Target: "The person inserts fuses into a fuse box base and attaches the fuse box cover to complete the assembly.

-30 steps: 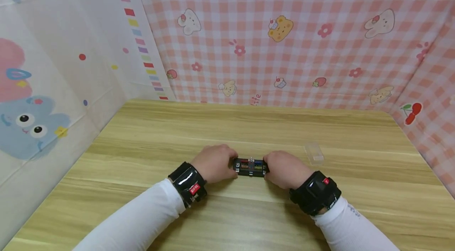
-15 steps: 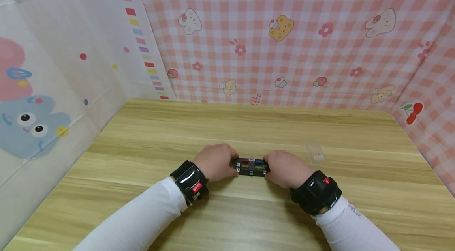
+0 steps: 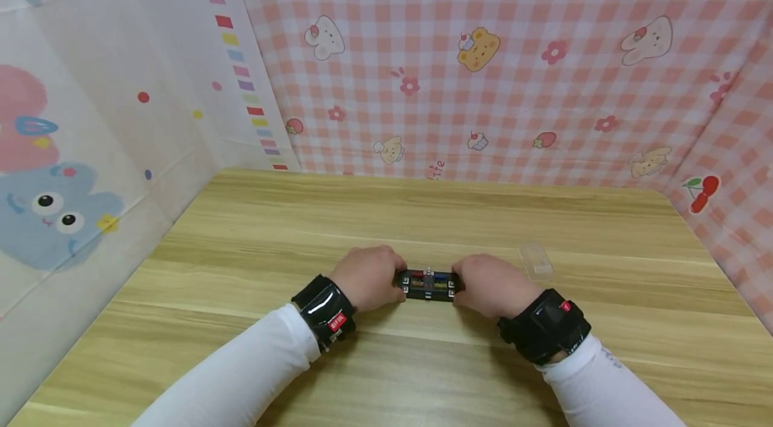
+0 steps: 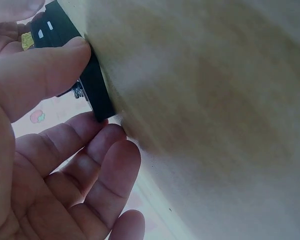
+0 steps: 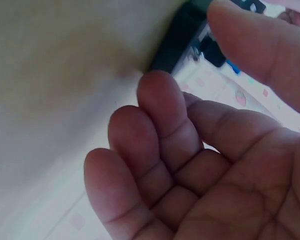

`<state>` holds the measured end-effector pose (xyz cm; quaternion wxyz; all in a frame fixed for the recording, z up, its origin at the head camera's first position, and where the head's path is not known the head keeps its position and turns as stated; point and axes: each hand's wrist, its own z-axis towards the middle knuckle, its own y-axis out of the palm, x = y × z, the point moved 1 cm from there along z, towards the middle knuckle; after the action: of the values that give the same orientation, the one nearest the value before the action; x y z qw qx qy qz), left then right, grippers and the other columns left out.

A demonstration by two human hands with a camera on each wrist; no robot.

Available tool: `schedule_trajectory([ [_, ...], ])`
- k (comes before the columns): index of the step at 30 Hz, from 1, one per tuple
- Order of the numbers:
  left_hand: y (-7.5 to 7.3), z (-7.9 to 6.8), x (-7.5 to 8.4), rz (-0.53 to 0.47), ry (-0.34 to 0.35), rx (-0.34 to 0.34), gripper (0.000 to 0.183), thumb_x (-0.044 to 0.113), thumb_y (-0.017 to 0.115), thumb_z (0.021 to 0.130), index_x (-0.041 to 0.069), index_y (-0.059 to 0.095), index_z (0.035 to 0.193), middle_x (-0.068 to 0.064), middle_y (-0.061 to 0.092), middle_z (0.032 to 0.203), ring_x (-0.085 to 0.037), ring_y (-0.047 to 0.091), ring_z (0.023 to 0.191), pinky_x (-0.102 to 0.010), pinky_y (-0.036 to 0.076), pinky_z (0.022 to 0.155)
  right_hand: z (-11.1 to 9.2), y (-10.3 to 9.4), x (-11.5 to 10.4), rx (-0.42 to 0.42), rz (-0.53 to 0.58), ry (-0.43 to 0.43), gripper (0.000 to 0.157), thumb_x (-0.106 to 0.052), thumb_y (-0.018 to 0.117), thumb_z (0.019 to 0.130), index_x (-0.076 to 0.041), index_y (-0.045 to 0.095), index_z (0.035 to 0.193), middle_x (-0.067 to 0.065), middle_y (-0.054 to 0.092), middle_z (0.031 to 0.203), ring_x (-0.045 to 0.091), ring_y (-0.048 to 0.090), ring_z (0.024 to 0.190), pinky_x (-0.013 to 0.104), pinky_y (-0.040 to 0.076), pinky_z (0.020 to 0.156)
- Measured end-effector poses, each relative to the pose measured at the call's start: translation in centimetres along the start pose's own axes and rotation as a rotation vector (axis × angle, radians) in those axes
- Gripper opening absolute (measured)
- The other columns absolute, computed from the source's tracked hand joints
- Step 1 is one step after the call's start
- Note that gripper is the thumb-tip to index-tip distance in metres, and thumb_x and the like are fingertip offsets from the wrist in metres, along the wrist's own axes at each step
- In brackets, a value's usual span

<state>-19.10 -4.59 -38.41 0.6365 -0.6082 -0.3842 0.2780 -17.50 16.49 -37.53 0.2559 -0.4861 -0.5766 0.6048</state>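
A small black fuse block with red, blue and yellowish blade fuses lies lengthwise across the wooden table, metal screw terminals at both ends. My left hand pinches its left end, thumb on the near side and fingers at the far side. In the left wrist view the thumb presses the block's black side wall, low over the tabletop. The right hand holds the opposite end the same way; in the right wrist view its thumb overlaps the block, and the index finger is partly hidden behind the others.
A small clear plastic cover lies on the table beyond the right hand. Patterned cloth hangs behind the table's far edge and along both sides. Black bands with cameras wrap both wrists.
The right hand and wrist have shifted very slightly to the right. Both hands keep their grip on the fuse block, which stays almost in place.
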Motion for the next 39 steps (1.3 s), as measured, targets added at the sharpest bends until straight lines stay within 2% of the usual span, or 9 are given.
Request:
schedule_trajectory([
  [3,0.0,0.0,0.0,0.007,0.002,0.004,0.044,0.044,0.078,0.071,0.018,0.069,0.106,0.005,0.064,0.093,-0.008,0.051,0.074,-0.034,0.045,0.071,-0.2,-0.6,0.4,0.010,-0.009,0.003,0.025,-0.022,0.073,0.077,-0.008,0.067,0.097,0.004,0.065,0.084,0.017,0.053,0.071,0.036,0.047,0.066],
  [7,0.0,0.0,0.1,0.016,0.003,0.001,0.044,0.044,0.077,0.071,0.018,0.069,0.106,0.005,0.063,0.094,-0.008,0.051,0.074,-0.035,0.045,0.072,-0.6,-1.6,1.1,0.025,-0.019,0.033,0.047,-0.023,0.069,0.082,0.000,0.059,0.122,0.013,0.064,0.107,0.020,0.055,0.085,0.043,0.049,0.079],
  [11,0.0,-0.1,0.2,0.026,0.002,-0.002,0.045,0.044,0.077,0.072,0.018,0.069,0.107,0.005,0.063,0.095,-0.009,0.051,0.075,-0.037,0.044,0.073,-0.7,-2.4,2.1,0.068,-0.023,0.059,0.044,-0.023,0.066,0.084,0.000,0.059,0.121,0.009,0.065,0.093,0.017,0.054,0.075,0.039,0.049,0.069],
  [13,0.0,-0.1,0.2,0.031,0.002,-0.003,0.045,0.044,0.077,0.072,0.018,0.069,0.107,0.005,0.063,0.095,-0.009,0.051,0.076,-0.037,0.044,0.073,-0.7,-2.7,2.6,0.105,-0.019,0.073,0.043,-0.025,0.065,0.086,0.000,0.060,0.120,0.008,0.064,0.091,0.018,0.055,0.075,0.039,0.049,0.068],
  [19,0.0,-0.1,0.2,0.037,0.002,-0.005,0.045,0.044,0.076,0.072,0.018,0.068,0.108,0.005,0.063,0.095,-0.010,0.052,0.076,-0.036,0.045,0.072,-0.9,-3.3,4.8,0.198,0.000,0.140,0.042,-0.024,0.062,0.089,0.002,0.058,0.121,0.019,0.062,0.105,0.030,0.056,0.093,0.049,0.048,0.081],
  [23,0.0,-0.1,0.2,0.037,-0.002,-0.008,0.046,0.045,0.076,0.073,0.018,0.068,0.109,0.004,0.063,0.097,-0.010,0.052,0.077,-0.037,0.045,0.073,-1.2,-3.8,6.2,0.232,0.002,0.211,0.043,-0.024,0.061,0.090,0.003,0.056,0.124,0.027,0.055,0.118,0.039,0.049,0.106,0.056,0.043,0.088],
  [32,-0.1,-0.1,0.2,0.032,-0.011,-0.009,0.046,0.045,0.076,0.073,0.018,0.068,0.110,0.004,0.063,0.098,-0.010,0.051,0.077,-0.038,0.044,0.074,-2.1,-4.8,7.8,0.178,0.029,0.327,0.050,-0.029,0.056,0.092,0.005,0.051,0.127,0.031,0.045,0.129,0.046,0.039,0.115,0.059,0.037,0.093],
  [35,-0.1,-0.1,0.2,0.034,-0.011,-0.011,0.047,0.045,0.076,0.073,0.018,0.068,0.110,0.003,0.063,0.098,-0.010,0.052,0.077,-0.038,0.044,0.074,-2.3,-4.8,8.0,0.169,0.032,0.337,0.051,-0.028,0.057,0.091,0.006,0.050,0.127,0.033,0.045,0.128,0.047,0.039,0.114,0.060,0.037,0.093],
  [39,0.0,-0.1,0.2,0.034,-0.010,-0.013,0.048,0.045,0.076,0.073,0.017,0.068,0.111,0.003,0.063,0.099,-0.010,0.052,0.077,-0.038,0.044,0.074,-2.3,-4.7,8.3,0.152,0.019,0.328,0.051,-0.026,0.059,0.088,0.009,0.052,0.125,0.034,0.050,0.122,0.045,0.045,0.108,0.059,0.040,0.088],
])
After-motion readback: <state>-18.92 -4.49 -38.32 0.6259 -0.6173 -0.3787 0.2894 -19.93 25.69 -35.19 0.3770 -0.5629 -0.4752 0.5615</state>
